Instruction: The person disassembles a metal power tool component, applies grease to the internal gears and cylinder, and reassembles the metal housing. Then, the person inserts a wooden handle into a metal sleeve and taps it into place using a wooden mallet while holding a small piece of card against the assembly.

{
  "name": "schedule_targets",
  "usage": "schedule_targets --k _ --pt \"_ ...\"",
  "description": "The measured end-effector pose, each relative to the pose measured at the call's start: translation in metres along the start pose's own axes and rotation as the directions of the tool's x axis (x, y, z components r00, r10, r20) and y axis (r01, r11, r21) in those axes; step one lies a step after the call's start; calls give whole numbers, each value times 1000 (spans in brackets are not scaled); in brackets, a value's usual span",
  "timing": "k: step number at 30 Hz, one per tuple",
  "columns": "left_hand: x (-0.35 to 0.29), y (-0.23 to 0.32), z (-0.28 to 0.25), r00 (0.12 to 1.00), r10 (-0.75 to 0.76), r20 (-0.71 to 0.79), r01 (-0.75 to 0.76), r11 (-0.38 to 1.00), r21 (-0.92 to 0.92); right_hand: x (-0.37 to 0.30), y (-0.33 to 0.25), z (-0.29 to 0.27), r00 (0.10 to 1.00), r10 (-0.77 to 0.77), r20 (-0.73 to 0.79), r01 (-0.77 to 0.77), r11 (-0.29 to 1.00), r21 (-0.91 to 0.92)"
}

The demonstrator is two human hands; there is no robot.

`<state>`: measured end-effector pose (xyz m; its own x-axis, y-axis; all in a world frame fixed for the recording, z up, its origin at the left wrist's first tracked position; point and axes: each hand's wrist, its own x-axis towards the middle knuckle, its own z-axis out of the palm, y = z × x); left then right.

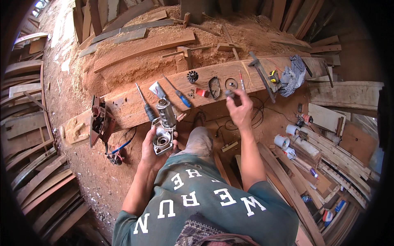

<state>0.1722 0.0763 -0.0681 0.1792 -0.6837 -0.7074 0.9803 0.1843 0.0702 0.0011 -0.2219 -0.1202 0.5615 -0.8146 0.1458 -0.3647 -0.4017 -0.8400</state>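
- The left hand (149,149) is clamped on a silver metal housing with a ribbed cylinder (165,119), held in front of the near edge of the long wooden plank desk (123,108)
- The right hand (242,107) has its thumb and fingers together on a small dark-grey rounded piece (229,94) (too blurred to tell exactly what), near a flat grey disc (231,84)
- A black finned wheel (192,76), a dark oval frame (214,87) and a blue-handled screwdriver (183,99) lie on the desk, apart from the housing
- The step in hand seems to be handling loose parts of an opened metal mechanism; the next move probably calls for a steady left hold and a careful right pinch
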Motion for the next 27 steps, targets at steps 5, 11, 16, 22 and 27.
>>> schedule_targets --k 5,11,16,22,27 --pt "-26 8 -2 992 -14 126 16 1000 -15 -39 -124 7 905 -294 306 274 956 109" --pt "-66 13 5 992 83 -91 -72 990 120 -81 -168 25 788 -383 482 382 918 104" --pt "-74 24 -39 996 -35 77 39 998 -55 -103 -179 46 787 -324 526 279 946 165" --pt "-87 31 -86 966 -112 232 146 981 -132 -113 -189 55 808 -265 527 195 963 184" --pt "-88 33 -104 927 -220 303 329 866 -376 -116 -207 59 801 -317 508 267 948 170"
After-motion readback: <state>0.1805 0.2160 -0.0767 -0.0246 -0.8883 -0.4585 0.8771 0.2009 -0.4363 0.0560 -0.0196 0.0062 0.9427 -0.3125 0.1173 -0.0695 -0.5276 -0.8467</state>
